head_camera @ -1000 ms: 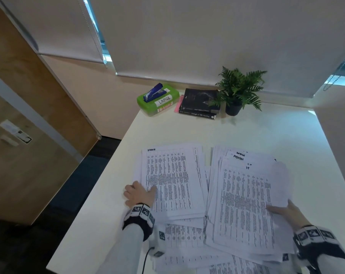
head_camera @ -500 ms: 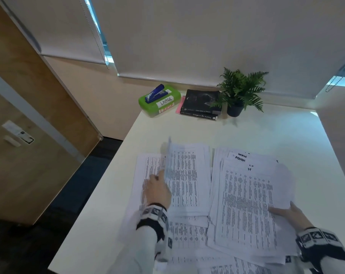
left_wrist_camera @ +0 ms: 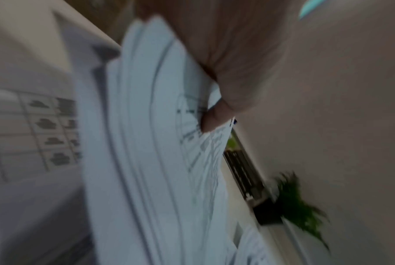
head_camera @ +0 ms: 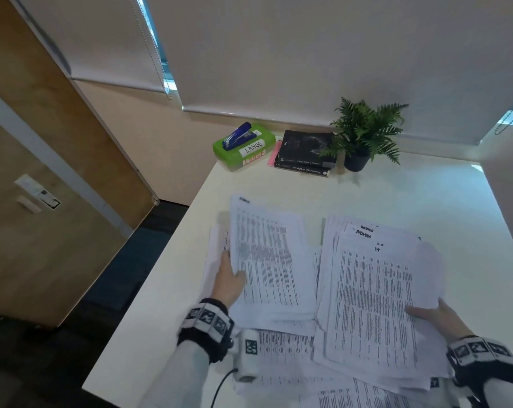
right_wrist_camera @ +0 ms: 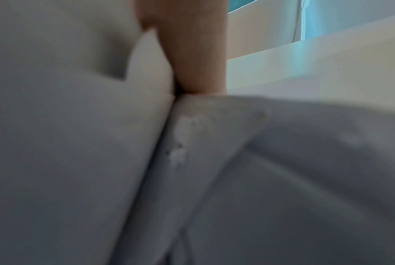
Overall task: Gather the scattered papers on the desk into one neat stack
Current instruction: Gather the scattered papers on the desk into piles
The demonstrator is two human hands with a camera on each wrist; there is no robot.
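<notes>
Left sheaf (head_camera: 270, 260) higher, in left hand (head_camera: 228, 282)

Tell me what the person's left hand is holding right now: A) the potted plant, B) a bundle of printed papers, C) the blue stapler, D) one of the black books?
B: the left hand grips the edge of a bundle of printed papers, while the blue stapler, black books and potted plant sit at the far end of the desk.

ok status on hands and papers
Left hand grips left sheaf, edge lifted. Right hand at edge of right pile, grip hidden. Piles not merged; loose sheets underneath.
</notes>
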